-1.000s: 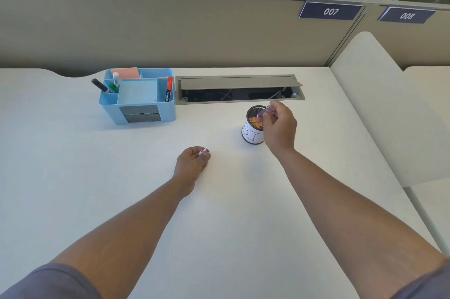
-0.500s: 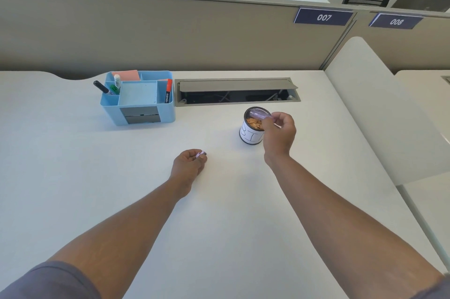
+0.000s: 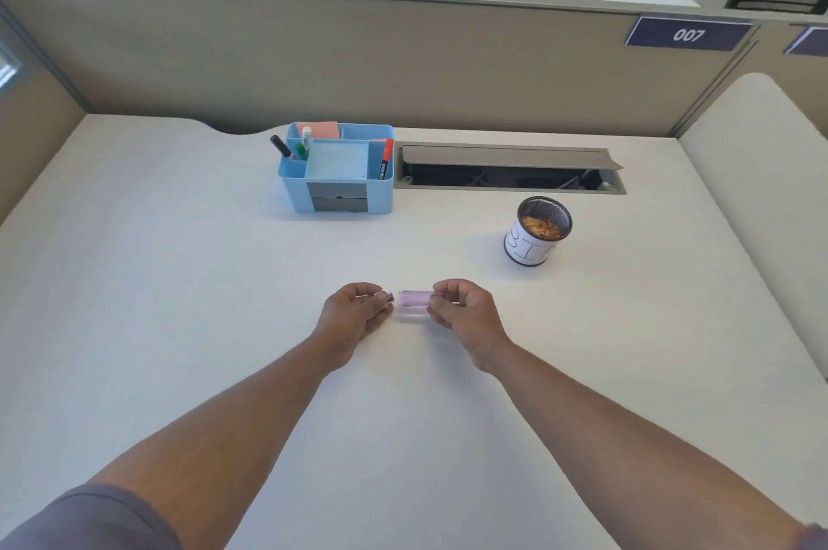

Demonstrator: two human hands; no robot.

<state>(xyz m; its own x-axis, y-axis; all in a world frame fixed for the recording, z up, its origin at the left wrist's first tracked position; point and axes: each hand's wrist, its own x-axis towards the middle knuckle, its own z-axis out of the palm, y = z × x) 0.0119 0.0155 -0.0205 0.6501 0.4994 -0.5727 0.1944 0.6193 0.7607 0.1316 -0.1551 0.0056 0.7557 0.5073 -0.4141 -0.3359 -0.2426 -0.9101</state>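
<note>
My right hand (image 3: 463, 316) pinches a translucent purple tube-shaped case (image 3: 416, 297) just above the white desk (image 3: 179, 303). My left hand (image 3: 354, 316) pinches a small dark-and-silver piece (image 3: 389, 296) at the tube's left end. The two parts sit end to end, almost touching; I cannot tell whether they are joined. A black mesh cup (image 3: 537, 231) with a white paper label holds orange-brown shavings and stands up and to the right of my hands.
A blue desk organiser (image 3: 336, 177) with markers and a pink note pad stands at the back centre. Beside it lies an open cable tray (image 3: 506, 170) in the desk. A beige partition (image 3: 358, 56) closes off the back; a white divider (image 3: 761, 173) rises at the right.
My right hand came away from the mesh cup with the purple tube and moved down-left to meet my left hand. The camera view tilted and shifted left.
</note>
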